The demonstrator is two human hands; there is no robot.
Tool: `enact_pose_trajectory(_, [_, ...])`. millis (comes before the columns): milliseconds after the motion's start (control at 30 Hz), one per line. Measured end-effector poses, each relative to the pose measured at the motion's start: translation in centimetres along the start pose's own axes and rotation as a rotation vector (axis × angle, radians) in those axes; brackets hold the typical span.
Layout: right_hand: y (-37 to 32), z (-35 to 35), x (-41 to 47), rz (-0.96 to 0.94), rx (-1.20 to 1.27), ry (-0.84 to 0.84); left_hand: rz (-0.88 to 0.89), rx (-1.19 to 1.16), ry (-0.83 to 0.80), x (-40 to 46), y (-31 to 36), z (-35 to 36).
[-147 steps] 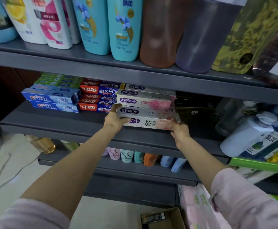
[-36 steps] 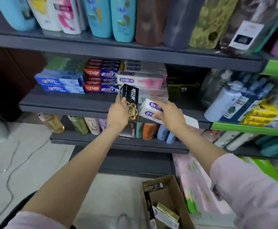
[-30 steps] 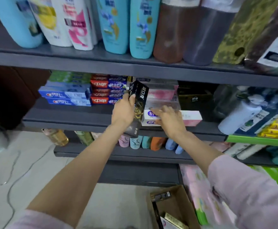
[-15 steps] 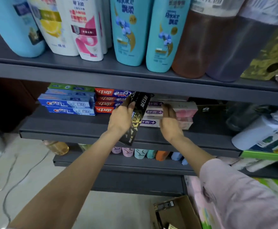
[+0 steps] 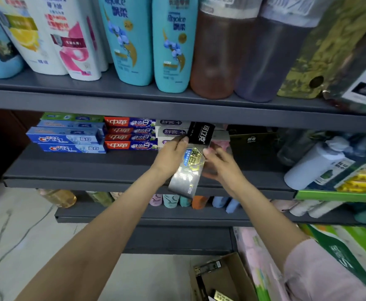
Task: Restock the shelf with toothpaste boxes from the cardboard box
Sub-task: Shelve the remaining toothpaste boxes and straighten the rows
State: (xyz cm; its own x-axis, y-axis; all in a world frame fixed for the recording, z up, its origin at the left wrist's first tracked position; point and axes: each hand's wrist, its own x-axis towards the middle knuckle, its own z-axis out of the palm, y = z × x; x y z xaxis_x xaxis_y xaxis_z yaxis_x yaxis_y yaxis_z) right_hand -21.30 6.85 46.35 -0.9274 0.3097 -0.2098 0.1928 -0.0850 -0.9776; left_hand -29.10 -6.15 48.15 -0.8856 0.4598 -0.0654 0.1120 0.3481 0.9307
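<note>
My left hand (image 5: 171, 159) grips a black and silver toothpaste box (image 5: 190, 170), which stands nearly upright in front of the middle shelf (image 5: 80, 170). My right hand (image 5: 223, 168) pinches the box's right edge, thumb on the front. Behind the box, a stack of white and pink toothpaste boxes (image 5: 170, 131) lies on the shelf, partly hidden. Low on the floor, the open cardboard box (image 5: 236, 276) holds more toothpaste boxes.
Red and blue toothpaste boxes (image 5: 130, 137) and blue Crest boxes (image 5: 69, 140) are stacked left of the white ones. Dark boxes (image 5: 253, 144) lie to the right, then a white pump bottle (image 5: 314, 166). Shampoo bottles (image 5: 130, 40) line the upper shelf.
My right hand left the white and pink boxes on the shelf and came to the black box's right edge. The left hand kept its grip on the black box.
</note>
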Motion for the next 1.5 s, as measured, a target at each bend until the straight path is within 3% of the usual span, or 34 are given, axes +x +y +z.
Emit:
enact_pose_trajectory(133, [-0.7,-3.2,-0.9,-0.090,-0.208,0.084,-0.061,-0.038,-0.030,0.0,1.2,3.7])
enact_pose_trajectory(300, [-0.8,-9.2,-0.5,-0.102,-0.601,0.363,0.044,0.520,0.000,1.1,1.4,8.0])
enact_pose_trajectory(500, [0.0,-16.1,3.0,-0.182,-1.250,0.205,0.196,0.962,0.024,3.4,1.3,10.9])
enact_pose_trajectory(800, [1.4,-17.6,7.6,-0.159,-1.659,0.266,0.183,1.098,0.086,4.1,0.5,12.2])
enact_pose_trajectory(967, [1.4,-17.9,8.9,-0.098,-1.663,0.230,0.192,1.146,0.129,4.0,0.4,12.7])
enact_pose_trajectory(1100, [3.2,-16.8,8.0,-0.049,-1.320,0.092,0.178,1.139,0.136,3.9,0.2,13.1])
enact_pose_trajectory(1233, [5.0,-15.4,6.2,-0.083,-1.207,-0.043,0.158,1.092,0.106,3.9,0.3,13.1])
enact_pose_trajectory(1500, [4.1,-13.6,2.4,-0.161,-1.002,0.065,0.204,0.952,0.136,0.5,1.0,12.8])
